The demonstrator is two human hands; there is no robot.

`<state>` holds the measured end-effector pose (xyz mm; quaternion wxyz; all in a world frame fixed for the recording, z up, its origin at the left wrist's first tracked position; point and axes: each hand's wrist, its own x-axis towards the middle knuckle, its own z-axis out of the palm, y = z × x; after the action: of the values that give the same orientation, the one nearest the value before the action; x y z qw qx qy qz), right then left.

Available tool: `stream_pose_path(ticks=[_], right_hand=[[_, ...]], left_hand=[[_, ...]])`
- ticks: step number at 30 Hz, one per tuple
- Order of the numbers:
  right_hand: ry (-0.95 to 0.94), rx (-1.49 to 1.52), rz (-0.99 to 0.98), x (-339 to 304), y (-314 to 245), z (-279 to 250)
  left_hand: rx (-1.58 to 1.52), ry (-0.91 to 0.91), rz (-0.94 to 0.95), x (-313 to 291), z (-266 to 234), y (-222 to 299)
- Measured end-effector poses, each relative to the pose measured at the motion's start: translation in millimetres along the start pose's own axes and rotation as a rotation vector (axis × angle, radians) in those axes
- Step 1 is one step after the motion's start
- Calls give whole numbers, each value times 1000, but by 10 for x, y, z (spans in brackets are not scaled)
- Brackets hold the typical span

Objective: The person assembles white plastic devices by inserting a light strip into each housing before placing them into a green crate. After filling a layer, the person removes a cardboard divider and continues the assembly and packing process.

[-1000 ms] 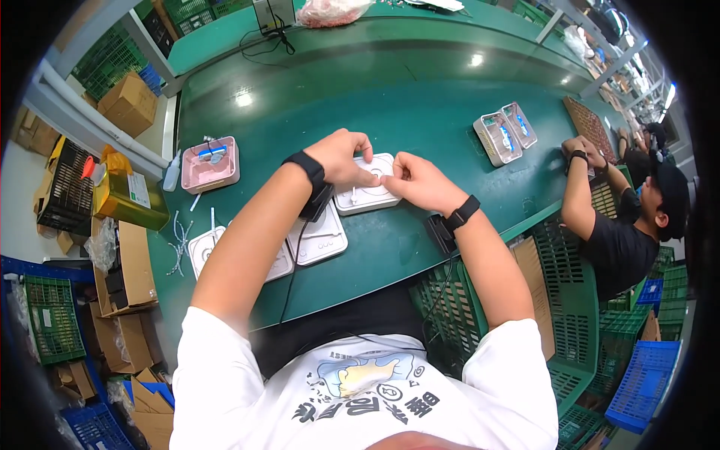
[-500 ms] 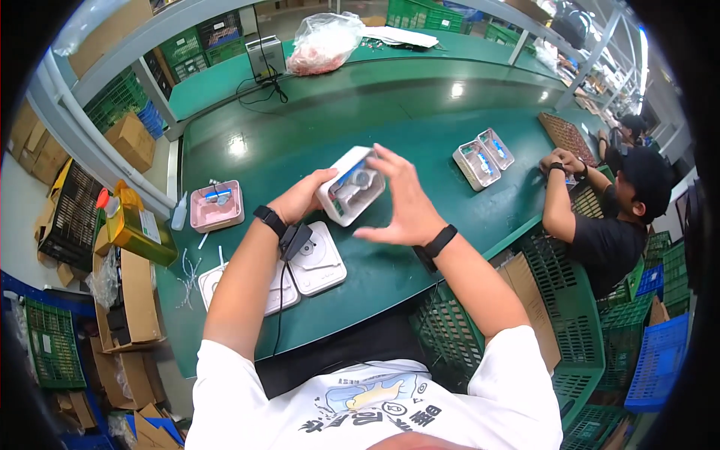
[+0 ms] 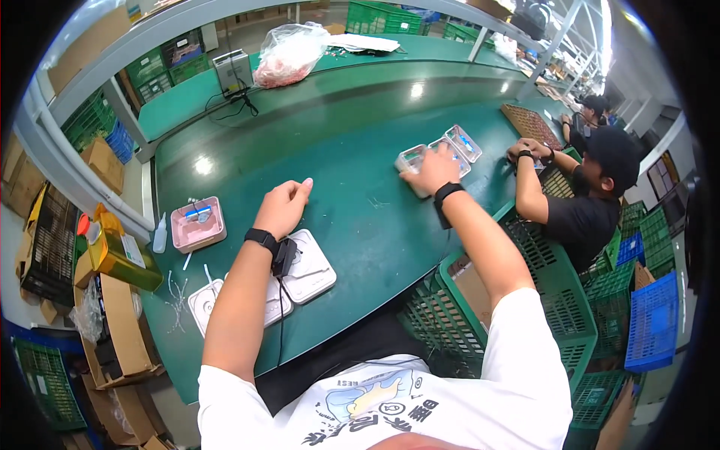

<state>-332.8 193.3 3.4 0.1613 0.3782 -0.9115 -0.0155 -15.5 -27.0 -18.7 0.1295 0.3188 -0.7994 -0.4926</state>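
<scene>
My right hand (image 3: 436, 171) reaches far out over a small white open plastic casing (image 3: 410, 159) on the bench, thumb and fingers around it; the hand hides part of it. Right beside it stand two similar casings, the farther one (image 3: 465, 142) with a blue piece inside. My left hand (image 3: 282, 208) hovers above the bench, fingers curled in and thumb up, with nothing visible in it. Below it lie flat white plastic covers (image 3: 311, 270), partly behind my left forearm. A pink casing (image 3: 198, 225) with a blue and silver part inside stands farther left.
A yellow jug (image 3: 120, 251) with a red cap and a small squeeze bottle (image 3: 160, 234) stand left. White strips (image 3: 178, 304) lie at the bench's left edge. A co-worker (image 3: 577, 195) sits at right near a brown tray (image 3: 531, 126). Green crates (image 3: 450, 322) stand below the bench edge.
My right hand has carried the white casing rightward, to beside the two others. My left hand has let go of it and its fingers have curled. The view has shifted slightly.
</scene>
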Motion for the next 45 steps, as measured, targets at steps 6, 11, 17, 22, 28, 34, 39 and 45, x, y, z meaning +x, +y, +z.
stream_pose_path(ticks=[6, 11, 17, 22, 28, 34, 39, 45], right_hand=[[95, 104, -144, 130, -169, 60], [-407, 965, -771, -669, -1456, -420], [-372, 1102, -743, -1039, -2044, -302], [-208, 984, -782, -931, -1750, -574], [-629, 1246, -584, -1024, -1659, -578], [-695, 1360, -427, -1061, -1747, -537], [-703, 1453, -349, -1010, -1723, -490], [-601, 1195, -482, -1071, -1706, -541]], left_hand=[[272, 232, 97, 140, -72, 80], [617, -10, -51, 25, -340, -18], [113, -203, -81, -198, -704, -518], [-105, -112, -100, -341, -804, -414], [22, -298, 51, -444, -609, -225], [82, -405, 35, -510, -612, -121], [100, -366, 97, -489, -571, -202], [19, -324, 101, -471, -544, -269]])
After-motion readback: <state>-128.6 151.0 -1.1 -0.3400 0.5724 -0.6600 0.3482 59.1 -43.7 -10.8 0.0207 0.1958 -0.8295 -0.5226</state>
